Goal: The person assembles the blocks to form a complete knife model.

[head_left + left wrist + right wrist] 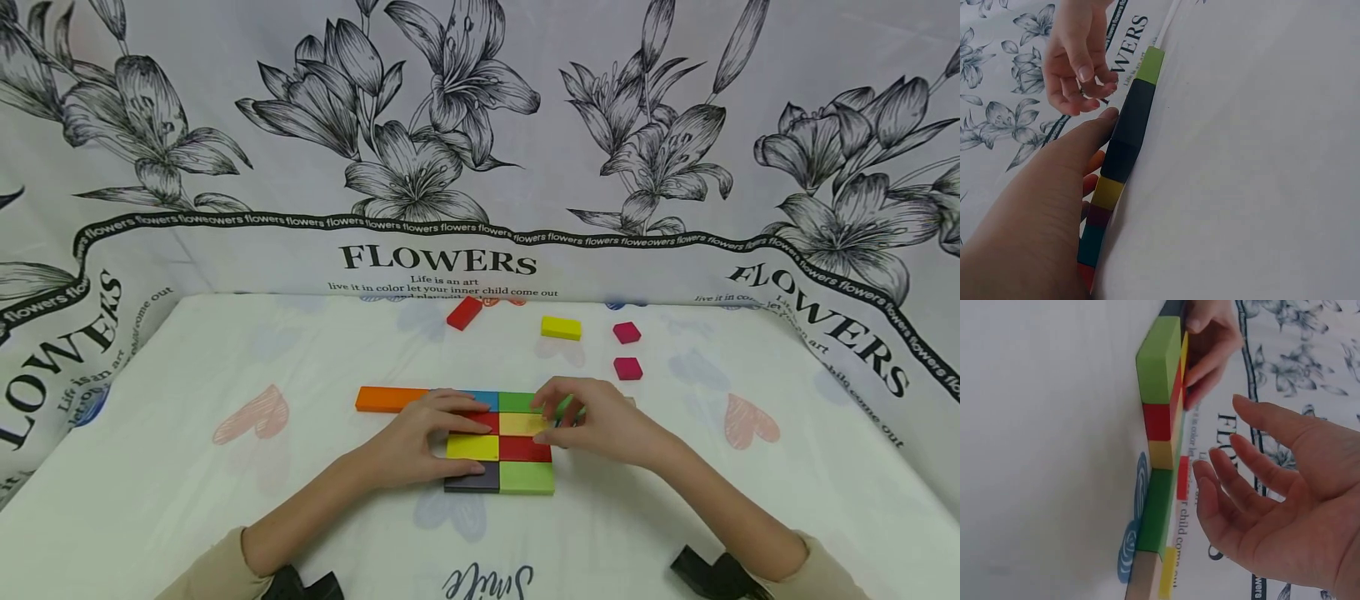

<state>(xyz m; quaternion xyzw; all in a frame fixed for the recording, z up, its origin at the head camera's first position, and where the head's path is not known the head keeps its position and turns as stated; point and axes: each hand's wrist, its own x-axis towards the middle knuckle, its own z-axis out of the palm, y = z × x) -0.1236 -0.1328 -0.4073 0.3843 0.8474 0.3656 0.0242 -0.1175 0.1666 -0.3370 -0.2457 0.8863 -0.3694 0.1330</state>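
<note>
Flat coloured blocks lie side by side on the cloth: in the head view, a dark block, a light green block, a yellow block, a red block and a pale yellow block. Behind them runs a row with an orange block, a blue block and a green block. My left hand rests on the left side, its thumb on the dark block. Over the right side hovers my right hand, fingers loosely bent and holding nothing; it partly hides a beige block.
Farther back lie a loose red block, a loose yellow block and two small crimson blocks, one behind the other. A flower-printed cloth rises behind the white printed table cover.
</note>
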